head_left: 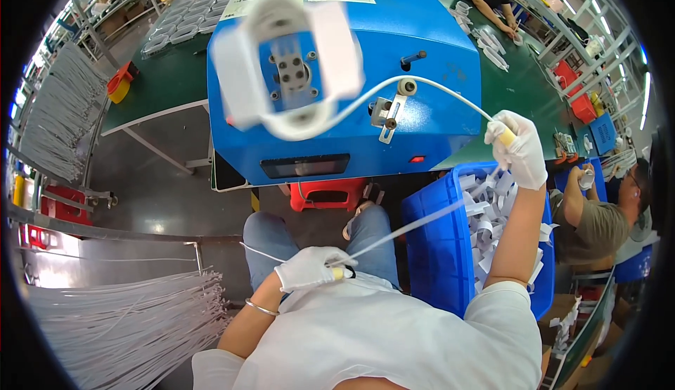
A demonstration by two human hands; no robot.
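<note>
My right hand [520,147], in a white glove with a yellowish fingertip cover, is closed round a white cable [436,86] beside the blue machine. From there the cable arcs left to a blurred white coil [302,126] on the machine's head [292,72], with pale flat flaps [337,49] on both sides. Below my right hand, the cable slants down to my lap. My left hand [313,269], gloved the same way, is closed on it there. A small dark piece [349,272] shows at its fingertips; its kind is unclear. A thin end passes left of that hand.
The blue machine [436,46] stands on a green table [165,98]. A blue bin [439,249] of white paper strips sits at my right. Long white cables [119,320] hang on a rack at left. A red stool [330,195] is under the table. Co-workers sit beyond and at right.
</note>
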